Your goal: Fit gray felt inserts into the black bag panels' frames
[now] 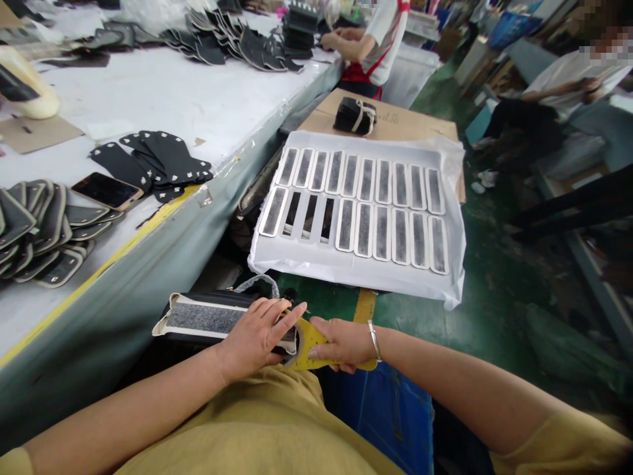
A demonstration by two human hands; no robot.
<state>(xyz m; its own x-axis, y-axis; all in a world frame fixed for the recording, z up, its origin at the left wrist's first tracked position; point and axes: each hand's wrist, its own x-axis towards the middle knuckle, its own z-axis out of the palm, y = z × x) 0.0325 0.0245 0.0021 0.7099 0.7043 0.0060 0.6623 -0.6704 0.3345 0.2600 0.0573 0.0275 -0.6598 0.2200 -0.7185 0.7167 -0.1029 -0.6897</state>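
Grey felt strip [202, 318] under flat left hand [257, 338]; right hand [341, 343] fingers pinch yellow plastic tool [309, 340].

camera: one only, worn on the person's head
facing: forward and down, over the chest and both forearms
nearest: left hand [257, 336] and right hand [341, 343], close under the lens
left of view: long table [208, 112] running away
ahead: white tray [356, 267], co-workers beyond

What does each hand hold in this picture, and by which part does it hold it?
The left hand presses flat on the right end of a grey felt-faced strip on a dark stack. The right hand grips a yellow flat tool around its middle.
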